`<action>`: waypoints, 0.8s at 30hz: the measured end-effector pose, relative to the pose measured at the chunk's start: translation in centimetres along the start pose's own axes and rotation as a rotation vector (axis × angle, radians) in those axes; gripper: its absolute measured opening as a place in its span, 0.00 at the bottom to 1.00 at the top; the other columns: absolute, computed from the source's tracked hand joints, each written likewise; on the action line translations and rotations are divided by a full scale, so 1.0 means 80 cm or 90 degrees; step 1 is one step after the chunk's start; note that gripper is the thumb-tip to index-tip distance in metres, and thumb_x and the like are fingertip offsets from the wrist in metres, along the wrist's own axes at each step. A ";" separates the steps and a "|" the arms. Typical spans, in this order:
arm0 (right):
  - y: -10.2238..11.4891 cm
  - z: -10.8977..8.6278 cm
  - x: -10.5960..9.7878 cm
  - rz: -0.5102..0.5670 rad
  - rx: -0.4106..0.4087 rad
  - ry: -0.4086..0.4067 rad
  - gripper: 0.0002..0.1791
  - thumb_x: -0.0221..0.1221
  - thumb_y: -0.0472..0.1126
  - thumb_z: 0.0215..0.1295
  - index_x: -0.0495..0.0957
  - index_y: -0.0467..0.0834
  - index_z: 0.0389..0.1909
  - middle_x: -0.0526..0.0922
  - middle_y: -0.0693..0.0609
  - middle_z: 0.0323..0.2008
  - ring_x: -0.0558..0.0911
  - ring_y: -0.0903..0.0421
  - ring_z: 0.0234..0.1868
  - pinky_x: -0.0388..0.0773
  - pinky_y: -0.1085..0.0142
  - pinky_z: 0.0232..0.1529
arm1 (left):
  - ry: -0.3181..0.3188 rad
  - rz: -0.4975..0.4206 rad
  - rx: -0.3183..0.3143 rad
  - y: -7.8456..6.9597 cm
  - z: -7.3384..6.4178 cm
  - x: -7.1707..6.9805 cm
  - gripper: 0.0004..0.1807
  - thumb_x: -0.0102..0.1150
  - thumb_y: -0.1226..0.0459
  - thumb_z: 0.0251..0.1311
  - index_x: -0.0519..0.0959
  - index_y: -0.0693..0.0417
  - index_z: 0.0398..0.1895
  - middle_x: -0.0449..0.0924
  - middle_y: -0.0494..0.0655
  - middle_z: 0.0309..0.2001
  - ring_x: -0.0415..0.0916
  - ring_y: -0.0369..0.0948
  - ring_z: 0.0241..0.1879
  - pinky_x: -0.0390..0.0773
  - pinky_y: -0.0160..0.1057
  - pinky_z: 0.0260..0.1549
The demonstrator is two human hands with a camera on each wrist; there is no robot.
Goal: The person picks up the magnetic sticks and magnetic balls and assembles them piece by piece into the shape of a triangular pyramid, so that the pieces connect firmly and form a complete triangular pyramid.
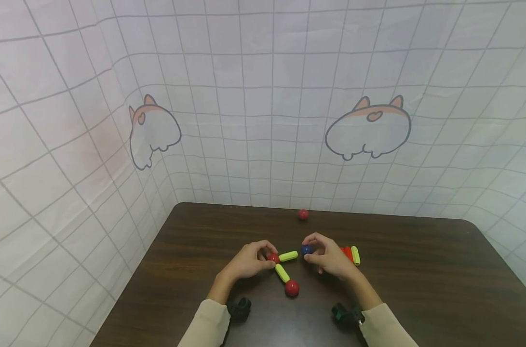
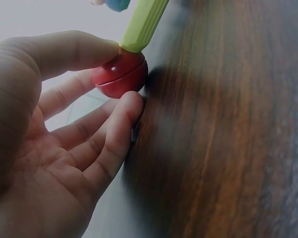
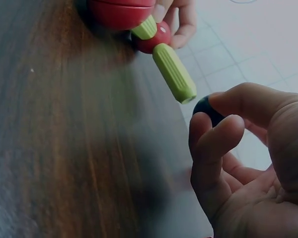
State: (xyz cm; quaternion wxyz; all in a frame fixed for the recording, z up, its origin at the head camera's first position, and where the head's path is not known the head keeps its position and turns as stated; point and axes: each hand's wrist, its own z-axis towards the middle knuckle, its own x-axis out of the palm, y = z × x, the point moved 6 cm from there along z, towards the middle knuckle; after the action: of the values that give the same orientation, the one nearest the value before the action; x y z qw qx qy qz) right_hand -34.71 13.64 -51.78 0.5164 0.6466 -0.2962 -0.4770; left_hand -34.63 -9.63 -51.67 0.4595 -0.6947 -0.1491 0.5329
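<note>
My left hand (image 1: 247, 261) pinches a red ball (image 2: 120, 74) low over the brown table. Two yellow-green ridged rods (image 1: 288, 256) spread from this ball, and the nearer one ends in a second red ball (image 1: 292, 288). Between thumb and fingers, my right hand (image 1: 331, 259) pinches a dark blue ball (image 1: 306, 249). In the right wrist view the blue ball lies just short of the free end of a yellow-green rod (image 3: 174, 73), with a narrow gap showing. My right fingers hide much of the blue ball there.
Behind my right hand lie red rods (image 1: 347, 253) with a yellow-green rod (image 1: 356, 256) beside them. A loose red ball (image 1: 303, 214) sits near the far edge of the table (image 1: 419, 270). A white gridded curtain (image 1: 263, 120) hangs behind and along the sides.
</note>
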 end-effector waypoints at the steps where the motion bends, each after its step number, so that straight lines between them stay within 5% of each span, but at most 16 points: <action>1: -0.001 0.000 0.001 -0.003 0.000 0.001 0.19 0.64 0.31 0.67 0.73 0.42 0.56 0.76 0.35 0.58 0.73 0.58 0.19 0.74 0.69 0.19 | 0.000 -0.002 -0.001 0.000 0.000 0.000 0.12 0.69 0.61 0.64 0.81 0.44 0.49 0.81 0.42 0.40 0.75 0.39 0.32 0.76 0.37 0.29; 24: -0.002 -0.006 0.005 -0.034 0.007 0.037 0.17 0.64 0.32 0.67 0.74 0.43 0.55 0.76 0.36 0.54 0.75 0.56 0.20 0.76 0.67 0.20 | 0.007 -0.001 0.001 0.000 0.000 0.000 0.12 0.68 0.59 0.66 0.81 0.43 0.51 0.81 0.42 0.41 0.75 0.39 0.34 0.76 0.37 0.31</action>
State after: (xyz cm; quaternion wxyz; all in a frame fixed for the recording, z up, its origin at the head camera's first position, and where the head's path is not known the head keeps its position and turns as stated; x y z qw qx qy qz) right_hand -34.16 13.48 -52.10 0.5079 0.6709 -0.2662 -0.4701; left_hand -34.61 -9.60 -51.67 0.4613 -0.6971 -0.1463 0.5290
